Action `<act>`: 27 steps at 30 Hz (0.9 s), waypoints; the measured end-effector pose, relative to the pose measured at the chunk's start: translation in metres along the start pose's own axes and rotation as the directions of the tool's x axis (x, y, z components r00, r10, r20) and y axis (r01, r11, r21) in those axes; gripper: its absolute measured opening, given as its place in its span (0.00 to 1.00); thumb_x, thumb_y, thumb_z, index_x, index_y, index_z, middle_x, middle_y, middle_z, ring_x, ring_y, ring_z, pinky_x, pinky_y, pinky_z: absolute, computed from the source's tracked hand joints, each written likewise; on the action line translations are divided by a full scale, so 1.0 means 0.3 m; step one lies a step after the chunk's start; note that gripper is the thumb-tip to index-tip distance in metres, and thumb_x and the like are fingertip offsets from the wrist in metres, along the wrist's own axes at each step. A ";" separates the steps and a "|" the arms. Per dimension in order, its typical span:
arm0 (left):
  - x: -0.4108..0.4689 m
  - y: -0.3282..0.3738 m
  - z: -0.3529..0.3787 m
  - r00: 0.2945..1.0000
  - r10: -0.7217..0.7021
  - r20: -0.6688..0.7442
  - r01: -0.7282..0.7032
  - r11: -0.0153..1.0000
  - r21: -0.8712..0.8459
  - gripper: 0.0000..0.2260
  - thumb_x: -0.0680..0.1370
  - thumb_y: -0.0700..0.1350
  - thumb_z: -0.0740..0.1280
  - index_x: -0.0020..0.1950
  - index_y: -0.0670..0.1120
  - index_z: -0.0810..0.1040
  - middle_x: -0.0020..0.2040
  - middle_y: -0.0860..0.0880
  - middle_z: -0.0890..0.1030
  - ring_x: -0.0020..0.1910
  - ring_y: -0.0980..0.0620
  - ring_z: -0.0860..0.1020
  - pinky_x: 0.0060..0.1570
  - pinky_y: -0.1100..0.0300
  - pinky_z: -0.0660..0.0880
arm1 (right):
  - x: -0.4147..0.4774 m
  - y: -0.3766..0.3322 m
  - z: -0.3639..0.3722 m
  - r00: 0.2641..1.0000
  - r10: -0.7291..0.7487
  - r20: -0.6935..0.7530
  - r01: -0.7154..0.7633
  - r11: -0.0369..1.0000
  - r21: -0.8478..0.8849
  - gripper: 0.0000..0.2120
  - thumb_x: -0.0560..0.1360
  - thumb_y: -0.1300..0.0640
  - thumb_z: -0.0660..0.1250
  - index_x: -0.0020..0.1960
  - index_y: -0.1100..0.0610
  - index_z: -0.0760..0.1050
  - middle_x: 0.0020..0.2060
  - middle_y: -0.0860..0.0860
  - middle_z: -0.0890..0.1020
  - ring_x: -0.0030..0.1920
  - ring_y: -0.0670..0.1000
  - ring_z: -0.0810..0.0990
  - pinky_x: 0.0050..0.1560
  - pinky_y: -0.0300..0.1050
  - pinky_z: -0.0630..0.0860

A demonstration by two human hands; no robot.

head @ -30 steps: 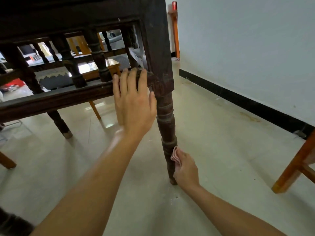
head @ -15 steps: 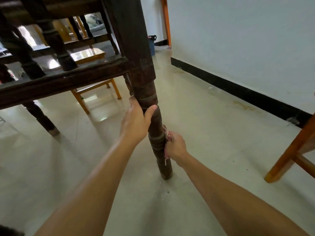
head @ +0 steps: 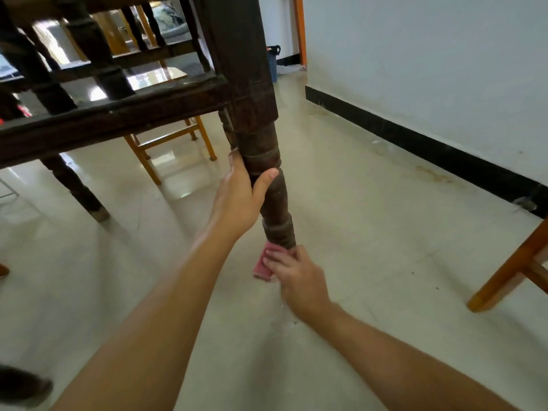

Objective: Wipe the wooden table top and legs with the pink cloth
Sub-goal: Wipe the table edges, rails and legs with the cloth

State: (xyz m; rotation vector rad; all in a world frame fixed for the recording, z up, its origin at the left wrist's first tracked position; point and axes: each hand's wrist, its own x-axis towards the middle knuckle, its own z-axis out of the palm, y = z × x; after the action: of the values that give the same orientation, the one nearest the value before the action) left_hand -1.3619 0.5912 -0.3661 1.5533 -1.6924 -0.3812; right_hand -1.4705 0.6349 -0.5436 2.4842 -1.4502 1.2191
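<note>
No readable text, labels, brands or numbers anywhere in view

Dark stained wood on the table leg (head: 275,200), turned smooth, dull sheen, worn in places. Rougher, chipped dark wood along the rail (head: 112,126). Soft matt pink cloth (head: 262,264). Pale tiled floor (head: 370,232), glossy, bright with reflected light. Matt painted wall (head: 430,69). Orange-brown chair legs (head: 510,268) of smooth lacquered wood.

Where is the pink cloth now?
In the head view, low centre: the right hand holds the pink cloth against the foot of the table leg.
</note>
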 end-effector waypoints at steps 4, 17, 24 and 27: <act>-0.006 0.005 -0.001 1.000 0.002 0.007 -0.002 1.000 -0.007 0.24 0.79 0.53 0.62 0.72 0.47 0.60 0.66 0.47 0.74 0.65 0.45 0.73 0.57 0.55 0.73 | 0.006 0.144 -0.054 0.997 -0.072 0.039 0.072 0.997 -0.017 0.14 0.71 0.55 0.67 0.55 0.51 0.84 0.53 0.42 0.84 0.45 0.50 0.73 0.34 0.34 0.67; -0.015 -0.021 0.045 0.999 0.009 -0.031 -0.013 0.991 -0.134 0.25 0.80 0.54 0.61 0.74 0.48 0.58 0.68 0.50 0.72 0.66 0.50 0.72 0.57 0.59 0.71 | -0.164 -0.062 0.130 0.784 0.531 0.321 -0.615 0.736 0.284 0.14 0.77 0.62 0.66 0.62 0.53 0.78 0.53 0.45 0.79 0.53 0.49 0.80 0.49 0.39 0.78; -0.007 -0.055 0.078 1.000 0.007 -0.001 -0.007 0.983 -0.184 0.21 0.81 0.52 0.59 0.72 0.50 0.59 0.59 0.59 0.71 0.57 0.62 0.72 0.52 0.70 0.68 | 0.064 0.183 0.057 0.484 0.834 0.264 -0.781 0.276 0.560 0.13 0.78 0.62 0.65 0.61 0.50 0.76 0.49 0.50 0.82 0.35 0.51 0.82 0.39 0.51 0.83; 0.003 -0.067 0.085 0.998 0.014 0.068 0.005 0.963 -0.271 0.18 0.82 0.51 0.58 0.70 0.53 0.58 0.53 0.67 0.70 0.47 0.75 0.72 0.44 0.80 0.69 | 0.125 0.111 0.113 0.580 0.778 0.241 -0.720 0.351 0.598 0.18 0.78 0.66 0.62 0.65 0.52 0.75 0.50 0.54 0.81 0.44 0.54 0.82 0.46 0.52 0.81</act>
State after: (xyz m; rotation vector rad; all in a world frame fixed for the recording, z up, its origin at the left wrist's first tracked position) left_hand -1.3660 0.5790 -0.3961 1.3479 -1.6193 -0.6429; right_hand -1.4646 0.5758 -0.5553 1.8911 -2.7028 2.2859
